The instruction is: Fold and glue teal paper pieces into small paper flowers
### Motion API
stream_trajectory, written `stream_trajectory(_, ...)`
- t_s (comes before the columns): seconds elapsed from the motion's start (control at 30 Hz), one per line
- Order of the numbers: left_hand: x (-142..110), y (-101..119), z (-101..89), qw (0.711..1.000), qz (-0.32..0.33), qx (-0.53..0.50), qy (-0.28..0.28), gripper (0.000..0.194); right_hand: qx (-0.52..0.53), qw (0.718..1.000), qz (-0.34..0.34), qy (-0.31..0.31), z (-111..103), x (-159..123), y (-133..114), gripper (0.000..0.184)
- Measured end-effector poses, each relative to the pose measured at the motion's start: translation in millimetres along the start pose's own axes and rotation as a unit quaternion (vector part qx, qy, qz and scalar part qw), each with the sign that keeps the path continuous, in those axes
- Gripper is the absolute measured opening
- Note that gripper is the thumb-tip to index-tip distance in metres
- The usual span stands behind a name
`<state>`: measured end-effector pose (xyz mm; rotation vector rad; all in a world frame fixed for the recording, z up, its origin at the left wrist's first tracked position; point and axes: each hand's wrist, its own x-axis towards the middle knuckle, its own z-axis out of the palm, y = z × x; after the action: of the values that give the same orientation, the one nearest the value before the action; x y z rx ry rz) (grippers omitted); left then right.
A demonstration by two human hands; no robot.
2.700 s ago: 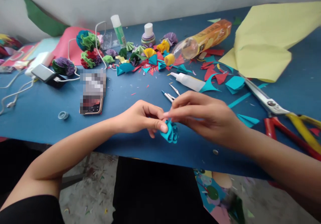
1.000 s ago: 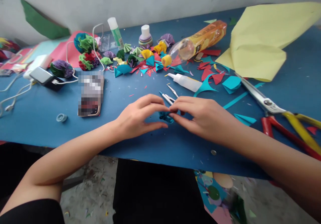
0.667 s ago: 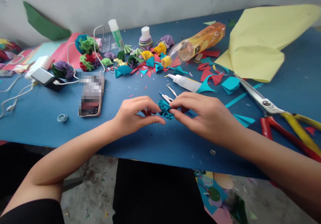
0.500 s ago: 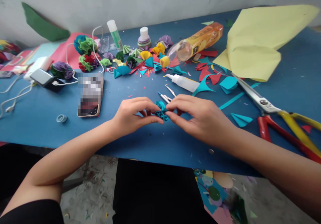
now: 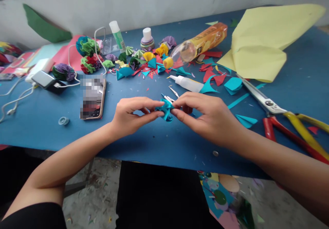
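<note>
A small blue paper flower [image 5: 166, 111] with curled petals is held above the near part of the blue table [image 5: 144, 147]. My left hand [image 5: 136, 114] pinches its left side between thumb and fingertips. On the opposite side, my right hand [image 5: 200, 111] grips a petal edge with thumb and forefinger. Just behind the flower lie slim pointed tools, perhaps tweezers [image 5: 174, 91], partly hidden by my right hand. A white glue bottle [image 5: 189, 84] with a narrow nozzle rests farther back.
Large scissors [image 5: 272, 106] with red and yellow handles lie at right, near yellow paper [image 5: 257, 40]. An orange-labelled bottle [image 5: 205, 42] lies among paper scraps. At left are a phone [image 5: 94, 99], cables, a grey cap [image 5: 63, 121] and paper flowers [image 5: 88, 46].
The blue paper flower has turned between my fingers and shows its petals more openly. My left hand has shifted slightly left; both hands still hold the flower.
</note>
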<state>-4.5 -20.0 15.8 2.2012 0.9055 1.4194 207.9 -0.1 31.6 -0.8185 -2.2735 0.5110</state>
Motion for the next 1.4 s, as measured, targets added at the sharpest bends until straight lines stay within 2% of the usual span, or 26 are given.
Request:
stream_trajectory(0.27, -3.8, 1.8, 4.8, 0.998, -0.035, -0.021, 0.050, 0.020, -0.001, 1.000, 0.004, 0.006, 0.5, 0.2, 1.5, 0.010)
stream_trajectory(0.57, -4.5, 6.5, 3.0, 0.996, -0.061, -0.058, 0.001, 0.029, -0.004, 1.000, -0.004, 0.010, 1.3, 0.3, 2.3, 0.011)
stream_trajectory(0.7, -4.0, 7.9, 2.4, 0.997, -0.061, -0.050, -0.019, 0.026, -0.011, 1.000, -0.013, 0.004, 1.6, 0.9, 1.0, 0.011)
stream_trajectory(0.8, -3.8, 8.5, 2.4, 0.997, -0.065, -0.043, -0.015, 0.023, -0.015, 1.000, -0.019, 0.004, 2.8, 1.2, -0.1, 0.011)
stream_trajectory(1.07, -4.3, 7.7, 3.1, 0.990, -0.123, -0.064, -0.003, 0.009, -0.009, 1.000, -0.010, -0.004, 2.8, -0.5, -2.9, 0.012)
stream_trajectory(1.4, -4.2, 7.2, 5.0, 0.992, -0.113, -0.049, -0.012, 0.011, 0.009, 1.000, 0.000, -0.024, 4.6, -1.1, -6.1, 0.012)
